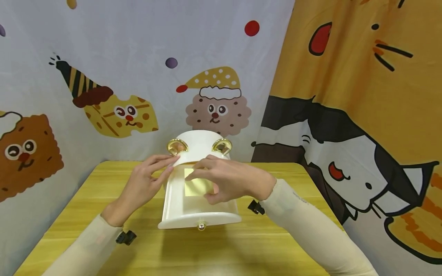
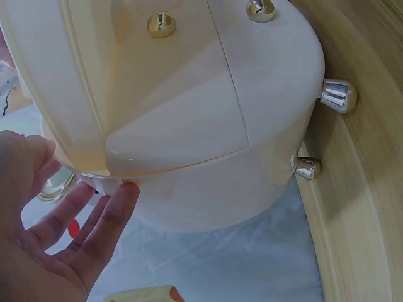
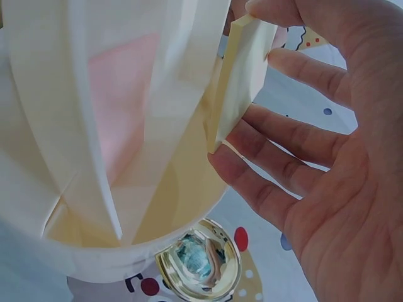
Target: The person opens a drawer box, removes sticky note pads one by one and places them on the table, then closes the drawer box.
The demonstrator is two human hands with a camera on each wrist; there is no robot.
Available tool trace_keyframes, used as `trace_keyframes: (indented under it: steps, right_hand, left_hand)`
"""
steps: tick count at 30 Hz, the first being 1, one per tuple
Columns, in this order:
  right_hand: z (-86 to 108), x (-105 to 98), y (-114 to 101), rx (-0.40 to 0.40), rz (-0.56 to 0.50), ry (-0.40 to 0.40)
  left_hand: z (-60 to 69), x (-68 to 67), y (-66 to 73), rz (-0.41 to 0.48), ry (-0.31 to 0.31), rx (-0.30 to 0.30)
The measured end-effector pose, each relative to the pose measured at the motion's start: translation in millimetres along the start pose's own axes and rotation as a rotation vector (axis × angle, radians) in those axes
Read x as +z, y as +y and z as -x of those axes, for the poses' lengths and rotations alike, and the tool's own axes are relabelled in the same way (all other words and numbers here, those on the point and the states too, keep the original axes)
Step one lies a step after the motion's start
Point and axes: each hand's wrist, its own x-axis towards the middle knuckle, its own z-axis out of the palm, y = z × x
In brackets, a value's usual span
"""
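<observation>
A rounded white box (image 1: 199, 143) lies on the table with its drawer (image 1: 193, 219) pulled out. My right hand (image 1: 235, 178) pinches a pale yellow sticky note pad (image 3: 242, 78) between thumb and fingers, over the drawer. In the right wrist view, the pad is seen nearly edge-on, beside the drawer's wall. A pink sticky note pad (image 3: 123, 104) stands inside a compartment. My left hand (image 1: 139, 188) has its fingertips against the box's left side near the drawer opening. The left wrist view shows those fingers (image 2: 107, 242) fairly straight, touching the white edge.
Gold rings (image 1: 177, 147) sit on both sides of the box, and a gold knob (image 1: 202, 227) is on the drawer front. Gold feet (image 2: 338, 95) stick out from the box. Behind the wooden table (image 1: 114, 180) hangs a printed cloth (image 1: 134, 46).
</observation>
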Motion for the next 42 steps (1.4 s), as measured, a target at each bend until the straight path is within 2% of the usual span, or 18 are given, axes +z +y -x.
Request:
trace_keyframes:
  steps: [24,42]
  right_hand:
    - [15.5,-0.6,2.6,0.041,-0.019,0.004]
    - [31.5,0.6,10.6,0.042,-0.016,0.056]
  left_hand:
    - [2.9,1.2,-1.5,0.001,0.001,-0.008]
    - [3.0,0.8,0.2,0.000,0.012,-0.002]
